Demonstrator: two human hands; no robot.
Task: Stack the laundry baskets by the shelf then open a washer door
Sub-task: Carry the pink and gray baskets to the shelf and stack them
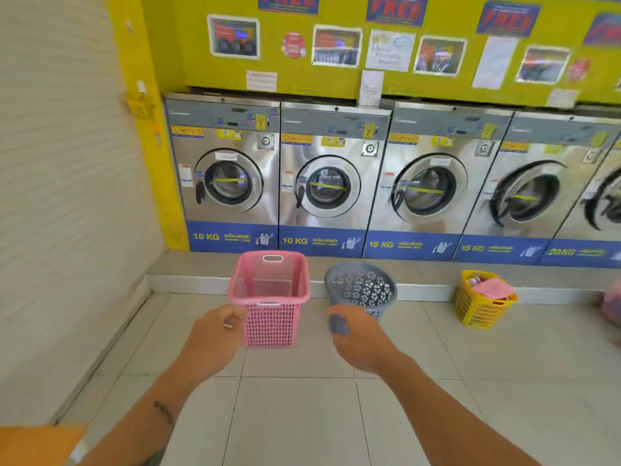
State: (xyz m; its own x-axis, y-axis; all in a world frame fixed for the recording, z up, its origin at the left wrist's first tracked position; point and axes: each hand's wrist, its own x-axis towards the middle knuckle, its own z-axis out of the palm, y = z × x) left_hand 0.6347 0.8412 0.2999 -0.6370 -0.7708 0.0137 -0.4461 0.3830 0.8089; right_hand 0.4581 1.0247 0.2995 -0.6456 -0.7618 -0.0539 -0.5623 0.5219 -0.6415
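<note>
Left hand grip holding pink basket; right hand grip holding grey basket; yellow basket near, washers behind.

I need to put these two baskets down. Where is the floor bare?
Bare tile lies left of the pink basket toward the white wall, and between the grey basket and yellow basket. The far right is crowded.
</note>
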